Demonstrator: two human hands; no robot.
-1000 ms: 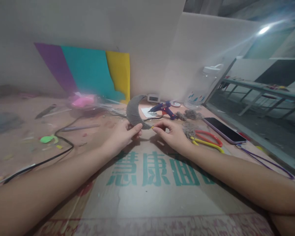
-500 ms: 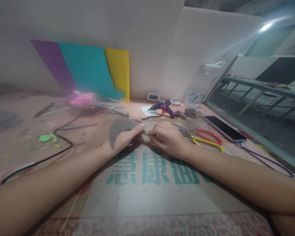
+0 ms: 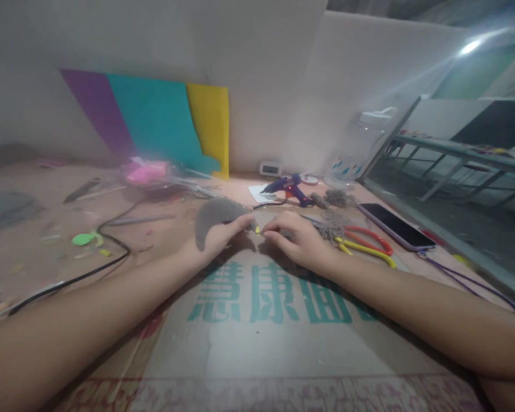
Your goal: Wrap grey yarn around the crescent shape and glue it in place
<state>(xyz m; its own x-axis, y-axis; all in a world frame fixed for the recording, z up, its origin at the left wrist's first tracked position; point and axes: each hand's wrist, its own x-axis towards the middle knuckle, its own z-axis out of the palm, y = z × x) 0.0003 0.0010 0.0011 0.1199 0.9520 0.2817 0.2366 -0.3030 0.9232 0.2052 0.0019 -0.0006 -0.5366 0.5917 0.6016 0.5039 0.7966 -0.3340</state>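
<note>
My left hand (image 3: pixel 229 233) is closed around a grey, curved, soft-looking piece (image 3: pixel 212 217), whose wide rounded end sticks out to the left over the wrist. At its narrow right end, just past my left fingertips, a small yellow bit (image 3: pixel 257 229) shows. Close to that tip, on the right, is my right hand (image 3: pixel 294 237), with thumb and forefinger pinched together. Whatever lies between those fingertips is too small to make out. Both hands are above a printed cardboard sheet (image 3: pixel 257 349).
Behind the hands lies a blue glue gun (image 3: pixel 285 186) beside a small white display (image 3: pixel 270 168). To the right are grey yarn (image 3: pixel 341 198), red-and-yellow-handled tools (image 3: pixel 369 247), a phone (image 3: pixel 395 226) and a clear bottle (image 3: pixel 356 151). A black cable (image 3: pixel 81 277) and scraps lie left.
The grey piece has turned slightly in my left hand, and its yellow tip now shows. My right fingertips have drawn a little away from it. The view has shifted slightly.
</note>
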